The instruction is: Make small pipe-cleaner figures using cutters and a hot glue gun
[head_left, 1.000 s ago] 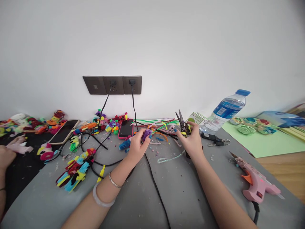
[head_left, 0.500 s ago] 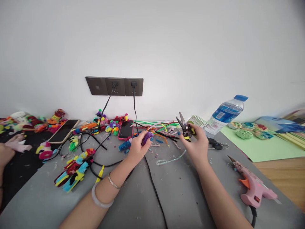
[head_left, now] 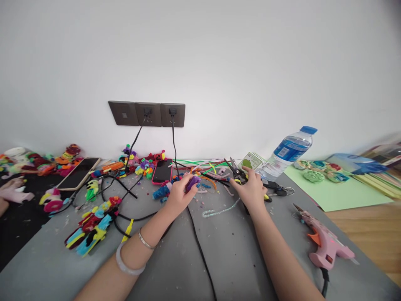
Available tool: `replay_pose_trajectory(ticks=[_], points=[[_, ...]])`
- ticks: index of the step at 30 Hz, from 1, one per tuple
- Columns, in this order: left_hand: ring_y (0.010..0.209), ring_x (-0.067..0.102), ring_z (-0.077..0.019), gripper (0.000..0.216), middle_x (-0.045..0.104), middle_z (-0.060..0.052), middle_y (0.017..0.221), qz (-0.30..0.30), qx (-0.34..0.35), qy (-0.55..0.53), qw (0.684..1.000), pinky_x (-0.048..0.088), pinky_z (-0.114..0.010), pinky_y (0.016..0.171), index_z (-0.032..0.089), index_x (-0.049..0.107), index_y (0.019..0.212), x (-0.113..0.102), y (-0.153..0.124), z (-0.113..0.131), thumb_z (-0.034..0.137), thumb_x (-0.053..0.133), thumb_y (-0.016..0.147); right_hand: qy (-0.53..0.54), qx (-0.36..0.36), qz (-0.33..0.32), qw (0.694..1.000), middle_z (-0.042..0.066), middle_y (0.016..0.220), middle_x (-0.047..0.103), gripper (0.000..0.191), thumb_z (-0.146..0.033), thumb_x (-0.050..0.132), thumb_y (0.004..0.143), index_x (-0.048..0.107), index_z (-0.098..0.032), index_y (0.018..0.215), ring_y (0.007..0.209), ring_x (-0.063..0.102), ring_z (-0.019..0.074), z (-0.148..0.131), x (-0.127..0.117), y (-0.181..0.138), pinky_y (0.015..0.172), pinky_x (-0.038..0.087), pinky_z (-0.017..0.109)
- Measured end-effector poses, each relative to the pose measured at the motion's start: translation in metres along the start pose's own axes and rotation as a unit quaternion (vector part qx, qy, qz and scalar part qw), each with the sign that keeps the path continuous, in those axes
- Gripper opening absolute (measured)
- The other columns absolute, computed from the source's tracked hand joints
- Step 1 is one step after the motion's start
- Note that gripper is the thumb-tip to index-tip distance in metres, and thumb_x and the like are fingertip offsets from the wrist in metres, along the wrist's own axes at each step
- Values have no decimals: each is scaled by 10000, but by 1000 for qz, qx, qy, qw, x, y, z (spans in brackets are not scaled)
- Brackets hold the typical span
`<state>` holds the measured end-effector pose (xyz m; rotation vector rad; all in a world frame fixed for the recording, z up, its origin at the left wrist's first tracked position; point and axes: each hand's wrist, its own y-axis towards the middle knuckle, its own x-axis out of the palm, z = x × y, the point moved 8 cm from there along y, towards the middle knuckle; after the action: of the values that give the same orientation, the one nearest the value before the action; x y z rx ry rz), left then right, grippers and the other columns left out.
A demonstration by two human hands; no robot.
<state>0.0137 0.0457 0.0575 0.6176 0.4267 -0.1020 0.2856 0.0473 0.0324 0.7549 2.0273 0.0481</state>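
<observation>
My left hand [head_left: 178, 195] is closed around a small purple fuzzy piece [head_left: 192, 182], held just above the grey mat [head_left: 219, 251]. My right hand [head_left: 250, 189] grips black pliers with yellow handles [head_left: 237, 172], their jaws pointing up and left, low over the mat. Loose pipe cleaners [head_left: 206, 167] in green, orange and pink lie just beyond both hands. A glittery pale strand [head_left: 219, 210] lies on the mat between my wrists.
A pink glue gun [head_left: 324, 244] lies at right, its black cord trailing off. A water bottle [head_left: 286, 152], keys [head_left: 278, 190] and a green carton [head_left: 250, 159] sit behind my right hand. Two phones [head_left: 163, 170] [head_left: 78, 172], cables and colourful craft pieces [head_left: 90, 225] crowd the left. Green paper [head_left: 338, 192] is far right.
My right hand has lowered the pliers toward the mat and shifted slightly left. My left hand keeps hold of the purple piece, almost still. The camera view has shifted a little.
</observation>
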Motion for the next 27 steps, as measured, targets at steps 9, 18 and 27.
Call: replay_pose_trajectory(ticks=[9,18,27], points=[[545,536,-132,328,656,-24,701,-16,2,-3,1000,423,-235,552,132,657,1076,5,-2,-5,367,508,903,-63,-141,22,988,124,1233,535,347,-282,531,830,692,-257,1137,1096,465,346,-27,3,-5,901,356,489],[572,591,-150,283,677,-29,712,-24,2,-11,1000,461,-246,571,148,653,1050,4,0,-1,343,512,901,-122,-166,-118,971,94,958,658,121,-219,613,793,731,-212,767,973,534,292,-62,42,26,835,301,432],[541,538,-132,290,638,-11,682,-41,-16,11,999,429,-233,555,143,644,1079,7,-1,-6,329,527,891,45,-132,-131,982,34,849,681,105,-243,596,733,697,-215,738,891,573,243,-48,57,34,853,285,418]])
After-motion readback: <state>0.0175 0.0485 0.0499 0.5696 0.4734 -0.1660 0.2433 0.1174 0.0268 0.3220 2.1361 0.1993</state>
